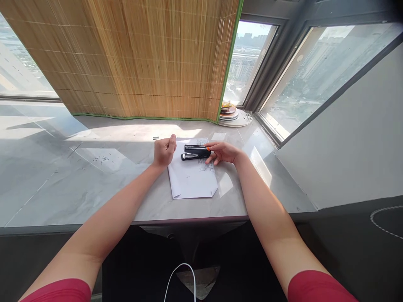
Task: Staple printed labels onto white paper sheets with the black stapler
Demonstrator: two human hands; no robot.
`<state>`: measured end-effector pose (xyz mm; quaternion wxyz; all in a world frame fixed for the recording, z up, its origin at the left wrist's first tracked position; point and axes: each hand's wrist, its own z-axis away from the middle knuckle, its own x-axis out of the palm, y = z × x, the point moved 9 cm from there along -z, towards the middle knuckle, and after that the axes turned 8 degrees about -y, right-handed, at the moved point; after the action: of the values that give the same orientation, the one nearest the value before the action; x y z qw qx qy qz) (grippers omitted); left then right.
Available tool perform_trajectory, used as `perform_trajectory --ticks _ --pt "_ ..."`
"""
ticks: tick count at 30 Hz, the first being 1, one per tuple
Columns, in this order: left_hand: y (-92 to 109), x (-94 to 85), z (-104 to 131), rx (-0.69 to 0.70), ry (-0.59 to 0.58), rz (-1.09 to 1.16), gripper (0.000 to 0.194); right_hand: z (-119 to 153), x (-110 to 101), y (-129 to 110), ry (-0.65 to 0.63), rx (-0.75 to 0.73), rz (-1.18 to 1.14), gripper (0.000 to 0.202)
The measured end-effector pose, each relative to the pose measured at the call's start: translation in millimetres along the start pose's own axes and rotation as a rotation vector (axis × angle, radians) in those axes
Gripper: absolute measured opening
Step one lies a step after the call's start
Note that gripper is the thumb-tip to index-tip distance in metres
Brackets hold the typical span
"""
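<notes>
A black stapler (pixel 195 152) with an orange accent lies across white paper sheets (pixel 192 180), its jaws pointing left. My right hand (pixel 223 152) grips the stapler's right end, thumb and index finger at its top and the other fingers low by the paper. Beside the paper's upper left edge, my left hand (pixel 164 152) is closed in a fist with the thumb up; what it holds, if anything, is hidden. Printed text shows on the paper's right side, partly under the stapler. The lower corners of the paper look folded.
Short staple strips (pixel 155 138) lie beyond my left hand. Tiny loose staples (pixel 105 158) are scattered on the marble-look sill (pixel 78 188). A bamboo blind (pixel 141 58) hangs at the back. Stacked plates (pixel 234 118) stand in the right corner by the windows.
</notes>
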<state>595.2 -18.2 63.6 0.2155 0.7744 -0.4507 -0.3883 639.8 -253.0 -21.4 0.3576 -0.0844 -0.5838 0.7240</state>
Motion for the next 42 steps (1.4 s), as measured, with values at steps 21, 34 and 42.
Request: perform_trajectory --ticks 21,34,42 --pt "-8 -3.0 -2 -0.104 0.046 0.107 0.074 1 12 -2 0.021 0.042 -0.145 0.041" --pt "-31 -5.4 -2 -0.215 0.100 0.230 0.071 0 8 -1 0.040 0.036 -0.169 0.045" --pt "-39 -7.8 -2 -0.234 0.144 0.260 0.070 0 10 -1 0.030 0.035 -0.159 0.044"
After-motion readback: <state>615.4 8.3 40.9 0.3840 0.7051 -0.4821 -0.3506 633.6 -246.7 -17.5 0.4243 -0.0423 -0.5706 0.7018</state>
